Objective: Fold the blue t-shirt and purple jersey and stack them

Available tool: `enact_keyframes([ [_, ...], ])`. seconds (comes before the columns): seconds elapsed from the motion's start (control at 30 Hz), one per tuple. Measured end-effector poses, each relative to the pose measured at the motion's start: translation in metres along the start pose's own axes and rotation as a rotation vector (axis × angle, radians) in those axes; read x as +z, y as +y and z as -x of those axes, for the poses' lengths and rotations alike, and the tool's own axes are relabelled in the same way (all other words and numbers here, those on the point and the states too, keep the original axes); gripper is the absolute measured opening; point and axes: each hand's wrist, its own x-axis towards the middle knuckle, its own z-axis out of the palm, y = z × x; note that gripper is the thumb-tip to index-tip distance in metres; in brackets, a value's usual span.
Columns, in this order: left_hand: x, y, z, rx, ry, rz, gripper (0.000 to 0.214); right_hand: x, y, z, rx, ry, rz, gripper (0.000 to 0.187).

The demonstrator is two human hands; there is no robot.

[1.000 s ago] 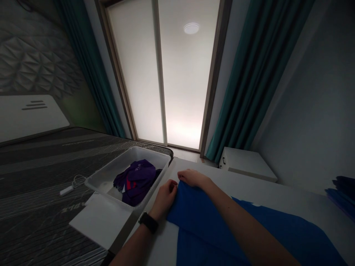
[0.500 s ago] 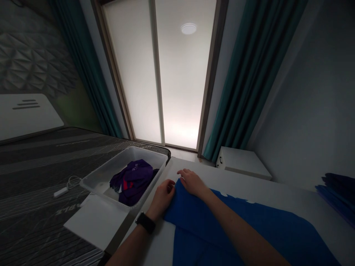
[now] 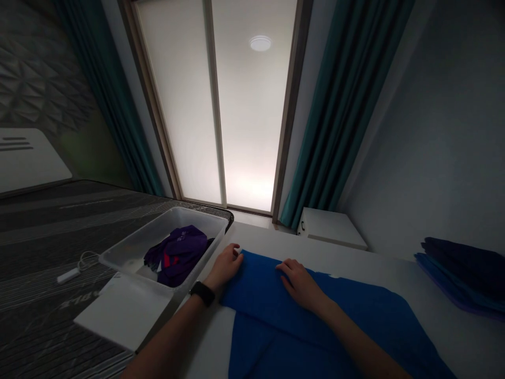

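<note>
A blue garment (image 3: 272, 321) lies on the white tabletop, its left part folded over in layers. At its far left corner is my left hand (image 3: 225, 267), a dark watch on the wrist. Its fingers are bent and parted from the thumb, which touches or nearly touches the cloth edge. My right hand (image 3: 300, 284) rests on the garment near its far edge, palm down, fingers loosely stretched out and holding nothing. The garment's near part runs out of view below, and my right forearm covers some of it.
Left of the table (image 3: 252, 236), a translucent plastic bin (image 3: 130, 250) holds crumpled purple clothing (image 3: 183, 255). A stack of folded dark and blue clothes (image 3: 465, 273) sits at the right. A white cabinet (image 3: 331, 226) stands beyond the far edge. A white power strip (image 3: 68, 275) lies left.
My right hand has moved right across the cloth, away from the corner. My left hand has shifted slightly up along the corner. The view has turned a little to the right.
</note>
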Motion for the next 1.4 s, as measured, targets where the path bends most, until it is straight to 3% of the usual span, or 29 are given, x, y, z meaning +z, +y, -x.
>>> enact_keyframes([
  [0.23,0.001,-0.002,-0.027,-0.017,-0.079,-0.105,0.029,0.008,0.0,0.006,0.009,0.093,-0.034,0.027],
  [0.67,0.003,-0.002,-0.013,0.023,-0.057,-0.127,0.02,0.007,-0.002,0.007,0.016,0.105,-0.033,0.026],
  [1.13,0.006,-0.006,-0.014,-0.001,0.036,-0.022,0.026,0.003,-0.002,0.007,-0.004,0.084,-0.02,0.026],
  [1.4,0.009,-0.006,-0.018,-0.008,0.078,-0.122,0.021,-0.001,-0.004,0.008,-0.006,0.08,-0.022,0.028],
])
